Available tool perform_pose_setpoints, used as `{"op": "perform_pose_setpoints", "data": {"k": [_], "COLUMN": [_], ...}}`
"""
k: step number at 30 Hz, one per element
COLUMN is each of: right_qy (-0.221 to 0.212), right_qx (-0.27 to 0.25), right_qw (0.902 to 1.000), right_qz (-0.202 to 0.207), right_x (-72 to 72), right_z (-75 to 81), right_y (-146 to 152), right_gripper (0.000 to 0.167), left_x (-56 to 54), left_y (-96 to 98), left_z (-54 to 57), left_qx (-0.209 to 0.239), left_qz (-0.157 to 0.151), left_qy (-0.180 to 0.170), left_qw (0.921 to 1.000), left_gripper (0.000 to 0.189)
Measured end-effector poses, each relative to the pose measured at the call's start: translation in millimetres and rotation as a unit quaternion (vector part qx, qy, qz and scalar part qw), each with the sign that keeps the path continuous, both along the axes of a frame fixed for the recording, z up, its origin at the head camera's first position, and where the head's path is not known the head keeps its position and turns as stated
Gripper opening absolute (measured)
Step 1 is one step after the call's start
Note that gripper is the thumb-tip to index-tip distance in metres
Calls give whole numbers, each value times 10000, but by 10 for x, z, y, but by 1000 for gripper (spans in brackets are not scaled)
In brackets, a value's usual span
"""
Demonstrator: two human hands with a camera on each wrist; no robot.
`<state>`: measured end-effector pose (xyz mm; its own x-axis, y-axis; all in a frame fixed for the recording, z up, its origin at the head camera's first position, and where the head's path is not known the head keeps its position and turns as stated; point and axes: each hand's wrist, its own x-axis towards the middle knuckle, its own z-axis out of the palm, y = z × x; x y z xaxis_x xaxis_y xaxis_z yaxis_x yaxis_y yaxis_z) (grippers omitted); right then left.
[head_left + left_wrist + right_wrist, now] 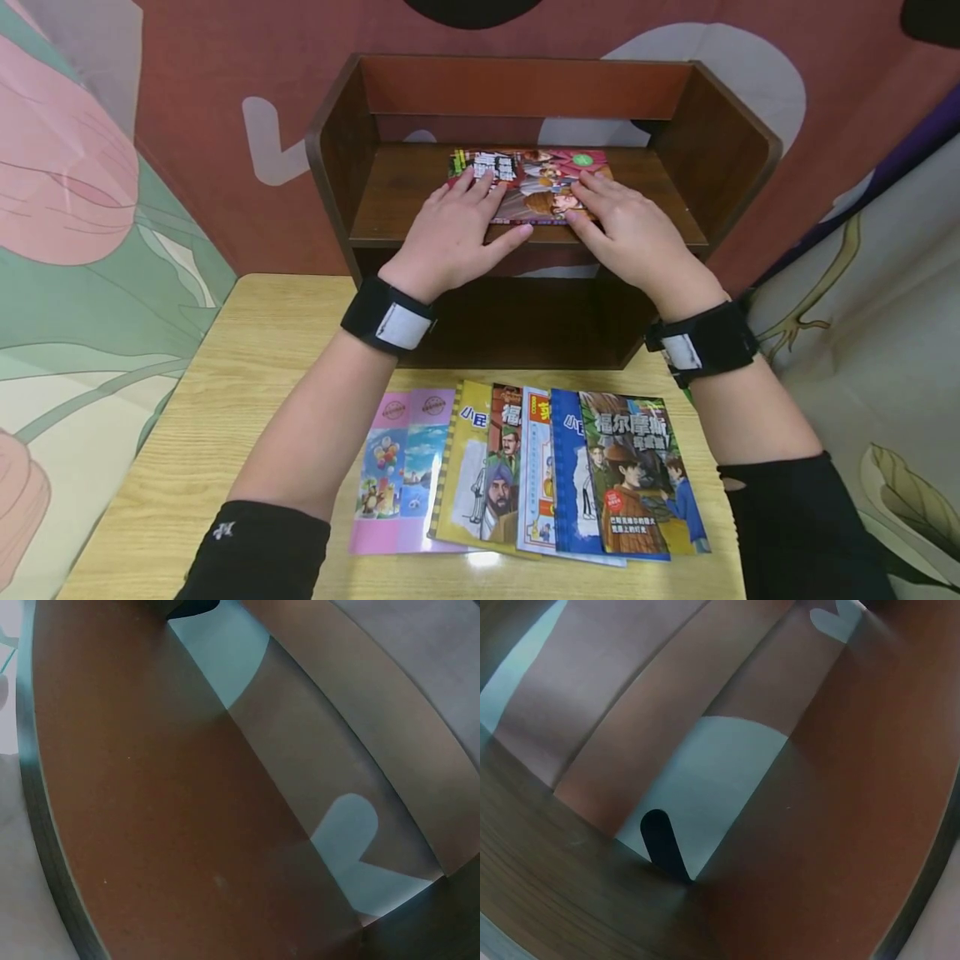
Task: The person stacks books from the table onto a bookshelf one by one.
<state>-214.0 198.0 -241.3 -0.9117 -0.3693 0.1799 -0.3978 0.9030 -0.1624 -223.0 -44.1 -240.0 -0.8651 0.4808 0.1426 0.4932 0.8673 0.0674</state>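
A comic-style book (551, 187) with a colourful cover lies flat on the upper board of a small dark wooden bookshelf (517, 83). My left hand (453, 233) rests on its left part, fingers spread and straight, thumb pointing right. On the book's right side lies my right hand (633, 225), also with extended fingers. Neither hand curls round the book. Both wrist views look along the shelf's upper board (165, 787) towards its back rail (667, 712); no hand or book shows in them.
On the pale wooden table (247, 375), in front of the shelf, several books lie fanned and overlapping, from a pink book (386, 475) at left to a dark-covered book (626, 475) at right. Patterned cloth (210, 125) hangs behind the shelf. The shelf's side panels (720, 150) rise beside the upper board.
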Motion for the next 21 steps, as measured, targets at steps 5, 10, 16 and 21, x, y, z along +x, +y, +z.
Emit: {"op": "perform_pose_setpoints", "data": {"k": [5, 10, 16, 21], "right_qy": [443, 970, 1752, 2337], "right_qx": [105, 80, -138, -690], "right_qw": [9990, 9951, 9844, 9693], "right_qz": [-45, -166, -45, 340], "right_x": [-17, -6, 103, 322], "right_z": [-45, -119, -247, -392], "right_y": [-10, -25, -26, -51], "right_gripper": [61, 59, 57, 56], "left_x": [-19, -3, 113, 359], "left_y": [-12, -37, -96, -113], "left_z": [-52, -150, -229, -303], "left_qx": [-25, 159, 643, 1076], "left_qz": [-34, -238, -747, -1211], "left_qy": [371, 1224, 2175, 2424], "left_qw": [9993, 9921, 9711, 9566], "left_gripper": [79, 73, 66, 61]}}
